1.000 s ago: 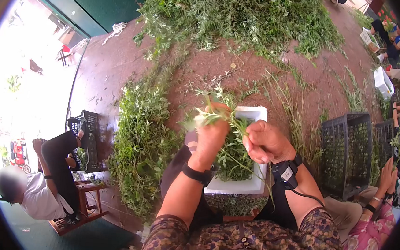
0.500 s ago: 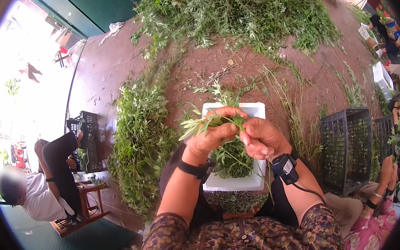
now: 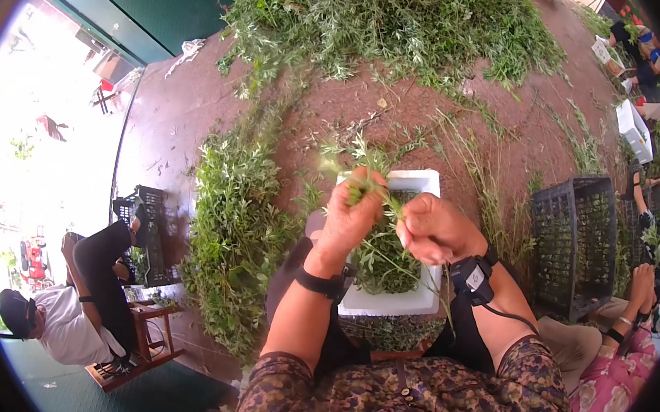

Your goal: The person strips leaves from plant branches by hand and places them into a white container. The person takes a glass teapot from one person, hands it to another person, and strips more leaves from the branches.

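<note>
My left hand (image 3: 356, 206) is closed around a bunch of green leaves (image 3: 356, 195), blurred at the tips. My right hand (image 3: 435, 228), just beside it, pinches the stem (image 3: 393, 205) of the same leafy sprig. Both hands are above a white foam box (image 3: 408, 303) standing between my knees. Inside that box lies a heap of picked green leaves (image 3: 387, 269). A long thin stalk (image 3: 448, 297) hangs down past my right wrist.
A large heap of cut plants (image 3: 391, 25) covers the floor ahead, and another pile (image 3: 231, 237) lies at left. A black crate (image 3: 572, 248) stands at right. A seated person (image 3: 65, 324) is at left; several people are at right.
My left hand has closed into a fist around the leaves and pulled slightly left and up. My right hand stays nearly in place, its fingers more tightly pinched.
</note>
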The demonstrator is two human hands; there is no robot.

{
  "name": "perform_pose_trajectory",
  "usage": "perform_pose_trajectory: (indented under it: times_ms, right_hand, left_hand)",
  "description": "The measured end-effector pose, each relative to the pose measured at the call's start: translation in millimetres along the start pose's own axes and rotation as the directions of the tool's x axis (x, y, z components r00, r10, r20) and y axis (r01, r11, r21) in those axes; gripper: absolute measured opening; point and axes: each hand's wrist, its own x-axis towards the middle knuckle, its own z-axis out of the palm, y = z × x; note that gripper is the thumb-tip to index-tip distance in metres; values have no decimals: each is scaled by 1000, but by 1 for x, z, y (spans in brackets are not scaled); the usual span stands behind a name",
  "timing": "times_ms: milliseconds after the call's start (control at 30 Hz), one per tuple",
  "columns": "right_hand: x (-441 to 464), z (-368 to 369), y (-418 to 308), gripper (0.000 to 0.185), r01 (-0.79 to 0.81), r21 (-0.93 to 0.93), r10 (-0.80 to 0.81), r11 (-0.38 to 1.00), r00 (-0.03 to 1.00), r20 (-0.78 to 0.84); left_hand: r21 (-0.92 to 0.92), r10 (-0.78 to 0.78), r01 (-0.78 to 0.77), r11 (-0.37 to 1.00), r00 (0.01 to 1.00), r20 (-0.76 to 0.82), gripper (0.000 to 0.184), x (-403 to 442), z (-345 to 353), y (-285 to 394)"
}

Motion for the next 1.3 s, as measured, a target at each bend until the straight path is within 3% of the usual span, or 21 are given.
perform_pose_trajectory:
  times_ms: [33, 100, 133, 200, 400, 500, 533, 667, 867, 967, 1167, 1300]
  right_hand:
    - [-2, 0, 1, 28, 8, -15, -8, 1000, 1000, 6]
    - [0, 1, -2, 25, 20, -96, -22, 995, 1000, -20]
    - [2, 2, -4, 24, 31, -159, -41, 987, 997, -60]
    - [4, 5, -6, 22, 43, -278, -81, 960, 989, -128]
    - [10, 7, -8, 22, 25, -521, -137, 853, 974, -178]
    - [12, 10, -6, 21, 4, -584, -178, 812, 954, -241]
    - [13, 10, -6, 21, 1, -597, -185, 802, 951, -247]
    - [15, 10, -5, 20, -28, -672, -209, 740, 940, -269]
    - [16, 16, -5, 18, -73, -745, -251, 663, 916, -313]
    - [17, 11, -2, 18, -44, -723, -279, 689, 905, -321]
    - [17, 12, -2, 18, 3, -670, -288, 743, 904, -316]
    - [19, 5, 2, 20, 95, -680, -364, 728, 893, -266]
  left_hand:
    - [81, -63, 75, 994, 988, -142, 9, 7, -6, 0]
    - [-254, 21, -45, 966, 995, -99, 10, 13, -15, 0]
    - [-163, -32, 9, 987, 990, -138, 7, 11, -14, 4]
    - [-287, -55, 27, 958, 995, -87, 1, 7, -13, 7]
    - [-456, -45, -9, 890, 993, -106, 16, 6, -21, 12]
    - [-523, 41, -40, 851, 999, -9, 20, 3, -28, 11]
    - [-491, 57, -38, 871, 998, 25, 31, 3, -29, 15]
    - [-392, 96, -84, 916, 995, 11, 39, 3, -29, 14]
    - [-183, 80, -97, 978, 992, -98, 28, 5, -32, 5]
    - [-302, 48, -87, 949, 990, -135, 21, 3, -27, 7]
    - [-401, 4, -28, 916, 998, -61, 13, 2, -18, 13]
    - [-332, -10, -5, 943, 999, -43, 10, 4, -13, 12]
